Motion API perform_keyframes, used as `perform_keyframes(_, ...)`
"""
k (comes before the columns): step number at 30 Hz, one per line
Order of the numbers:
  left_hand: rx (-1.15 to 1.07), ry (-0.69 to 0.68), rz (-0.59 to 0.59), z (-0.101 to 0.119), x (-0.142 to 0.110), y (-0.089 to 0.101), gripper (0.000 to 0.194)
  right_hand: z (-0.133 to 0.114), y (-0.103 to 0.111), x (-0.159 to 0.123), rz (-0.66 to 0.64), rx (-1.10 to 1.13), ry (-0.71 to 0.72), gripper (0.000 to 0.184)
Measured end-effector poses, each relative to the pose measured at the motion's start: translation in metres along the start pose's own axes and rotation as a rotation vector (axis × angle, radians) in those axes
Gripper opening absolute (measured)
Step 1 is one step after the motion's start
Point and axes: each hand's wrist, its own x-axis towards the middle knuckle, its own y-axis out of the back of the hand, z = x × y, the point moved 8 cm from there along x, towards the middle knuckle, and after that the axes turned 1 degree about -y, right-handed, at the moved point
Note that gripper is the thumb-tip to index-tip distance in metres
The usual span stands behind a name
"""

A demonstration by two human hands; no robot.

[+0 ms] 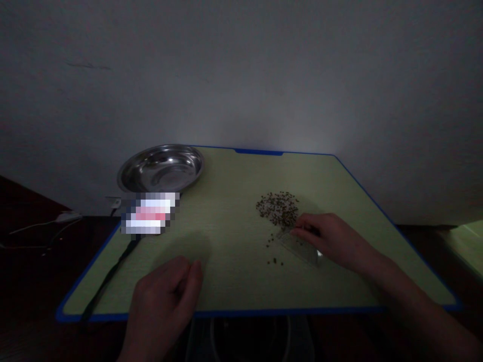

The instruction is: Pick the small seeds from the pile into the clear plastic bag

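Note:
My right hand (323,235) is closed in a pinch at the near right edge of a pile of small dark seeds or beans (278,207), mixed with paler bits. What its fingertips hold is too small to make out. Just below that hand lies a clear plastic piece (300,250), perhaps a small box or bag; whether the hand grips it I cannot tell. A few loose dark seeds (274,261) are scattered left of the plastic. My left hand (166,294) is curled into a loose fist by the table's front left edge, and the inside of its fingers is hidden.
A shiny metal basin (162,168) stands at the back left of the pale green, blue-edged table (226,281). In front of it is a blurred-out card with a dark strap (109,276). A grey wall (241,75) rises behind. Below the front edge shows a dark round-topped object (251,337).

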Motion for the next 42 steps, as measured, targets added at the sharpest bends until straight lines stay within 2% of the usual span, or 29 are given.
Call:
perform_keyframes(8, 0.006, -0.052, 0.022, 0.003, 0.001, 0.002, 0.042, 0.001, 0.003, 0.006, 0.010, -0.018, -0.007, 0.026)
perform_keyframes(16, 0.005, -0.050, 0.025, 0.003, 0.001, 0.001, 0.042, -0.019, 0.000, 0.014, -0.023, -0.002, 0.085, 0.022)
perform_keyframes(21, 0.002, -0.049, 0.033, 0.003, 0.000, 0.002, 0.042, -0.010, 0.007, 0.002, 0.008, 0.075, 0.061, 0.024)
perform_keyframes(26, 0.006, -0.047, 0.024, 0.003, 0.002, 0.002, 0.042, -0.008, 0.000, -0.010, -0.065, 0.104, 0.064, 0.025)
perform_keyframes(33, 0.012, -0.058, 0.025, 0.005, 0.002, 0.003, 0.042, -0.016, -0.008, -0.003, -0.080, 0.095, 0.072, 0.023)
perform_keyframes(42, 0.011, -0.055, 0.028, 0.005, 0.002, 0.003, 0.042, -0.006, -0.002, 0.001, -0.025, 0.029, 0.042, 0.025)
